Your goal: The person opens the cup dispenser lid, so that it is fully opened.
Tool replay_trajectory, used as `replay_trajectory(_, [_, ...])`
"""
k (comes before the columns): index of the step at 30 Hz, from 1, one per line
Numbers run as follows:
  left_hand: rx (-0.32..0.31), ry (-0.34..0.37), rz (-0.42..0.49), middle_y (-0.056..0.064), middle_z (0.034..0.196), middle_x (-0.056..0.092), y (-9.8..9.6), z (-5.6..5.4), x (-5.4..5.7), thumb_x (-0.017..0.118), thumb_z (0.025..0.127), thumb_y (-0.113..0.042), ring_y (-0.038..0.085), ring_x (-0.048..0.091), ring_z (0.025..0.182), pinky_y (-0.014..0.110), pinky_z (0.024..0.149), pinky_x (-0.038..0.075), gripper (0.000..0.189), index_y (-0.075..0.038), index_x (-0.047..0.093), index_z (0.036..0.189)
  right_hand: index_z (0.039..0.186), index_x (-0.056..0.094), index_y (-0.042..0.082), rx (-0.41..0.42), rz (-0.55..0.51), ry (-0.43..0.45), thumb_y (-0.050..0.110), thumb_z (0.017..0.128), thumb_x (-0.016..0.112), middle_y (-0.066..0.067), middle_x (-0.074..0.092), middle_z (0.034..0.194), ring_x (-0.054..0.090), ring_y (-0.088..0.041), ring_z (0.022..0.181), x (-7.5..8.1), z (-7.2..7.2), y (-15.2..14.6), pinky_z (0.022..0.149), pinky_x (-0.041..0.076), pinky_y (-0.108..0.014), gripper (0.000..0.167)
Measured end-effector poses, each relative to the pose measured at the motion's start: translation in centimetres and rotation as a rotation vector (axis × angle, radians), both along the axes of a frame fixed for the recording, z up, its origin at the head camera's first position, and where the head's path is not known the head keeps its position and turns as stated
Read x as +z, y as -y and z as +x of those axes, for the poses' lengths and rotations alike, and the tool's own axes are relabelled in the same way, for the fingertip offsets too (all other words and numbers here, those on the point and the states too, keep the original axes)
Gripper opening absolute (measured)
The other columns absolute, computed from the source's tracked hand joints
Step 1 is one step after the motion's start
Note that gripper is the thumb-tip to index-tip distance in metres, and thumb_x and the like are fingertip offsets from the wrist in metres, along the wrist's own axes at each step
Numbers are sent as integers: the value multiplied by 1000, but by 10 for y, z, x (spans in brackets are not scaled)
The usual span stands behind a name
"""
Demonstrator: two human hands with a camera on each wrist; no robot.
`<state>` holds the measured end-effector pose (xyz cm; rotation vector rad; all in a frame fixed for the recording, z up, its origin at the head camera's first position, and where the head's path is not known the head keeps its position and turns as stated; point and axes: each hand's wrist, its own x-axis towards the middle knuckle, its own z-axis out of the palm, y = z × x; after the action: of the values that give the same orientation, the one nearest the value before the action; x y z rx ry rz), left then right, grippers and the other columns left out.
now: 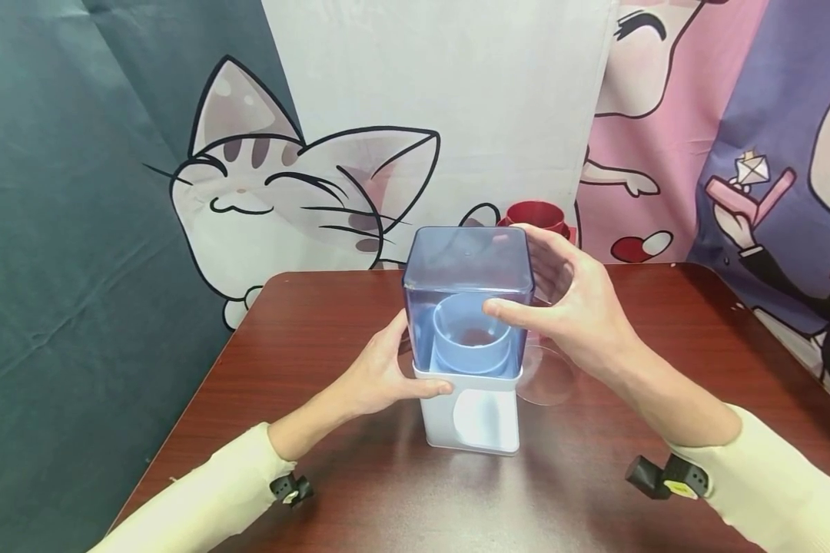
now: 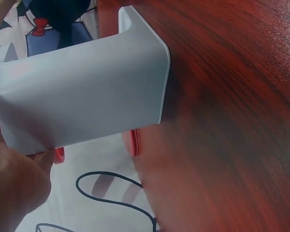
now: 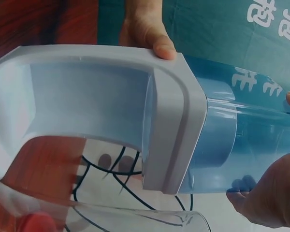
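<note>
Between both hands stands a white plastic stand (image 1: 436, 415) with an open front, topped by a see-through blue square cover (image 1: 466, 257). Inside the cover shows a round blue ring (image 1: 473, 357). My left hand (image 1: 376, 372) grips the upper left side of the stand, its thumb on the front; the left wrist view shows the stand's smooth side (image 2: 87, 92). My right hand (image 1: 577, 303) holds the cover, thumb on the front and fingers at the far right side. In the right wrist view the cover (image 3: 261, 130) meets the stand's rim (image 3: 176, 130).
Behind the cover is a red round-topped container (image 1: 536, 215), partly hidden. A clear round piece (image 1: 549, 380) is on the brown table (image 1: 304, 330), right of the stand. A clear cylinder (image 3: 135, 220) shows low in the right wrist view. A printed cloth (image 1: 456, 92) hangs behind.
</note>
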<state>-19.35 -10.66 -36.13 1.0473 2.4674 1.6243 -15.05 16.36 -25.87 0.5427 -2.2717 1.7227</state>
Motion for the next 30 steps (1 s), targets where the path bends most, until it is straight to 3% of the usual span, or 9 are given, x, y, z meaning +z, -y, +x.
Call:
replay_trajectory(8, [7, 12, -10, -4, 134, 66, -1, 0, -2, 101, 72, -20, 13, 64, 124, 43, 110, 52, 99, -19, 45, 153, 155, 52, 13, 11, 6, -64, 4, 78, 94, -2, 63, 141, 65, -21, 122, -3, 2, 1, 108, 50, -23, 88])
replay_trajectory(21, [-2, -8, -8, -3, 131, 67, -1, -1, 2, 100, 73, -18, 14, 65, 123, 40, 110, 52, 94, -16, 47, 150, 153, 54, 11, 38, -82, 17, 6, 85, 89, -7, 63, 142, 63, -23, 129, 2, -4, 1, 110, 47, -21, 77])
replay_trajectory(27, [21, -54, -60, -6, 129, 69, 0, -2, 2, 101, 71, -25, 12, 65, 122, 39, 109, 53, 94, -18, 48, 149, 154, 53, 14, 28, -19, -45, 3, 81, 92, -3, 64, 140, 66, -21, 122, 2, 2, 2, 105, 52, -22, 84])
replay_trajectory(30, [16, -71, -69, -6, 127, 69, 0, -2, 2, 101, 72, -23, 12, 66, 119, 37, 106, 55, 90, -17, 50, 146, 154, 52, 13, 48, -34, -103, -4, 73, 95, -5, 64, 139, 68, -23, 118, 4, 6, 5, 99, 57, -25, 93])
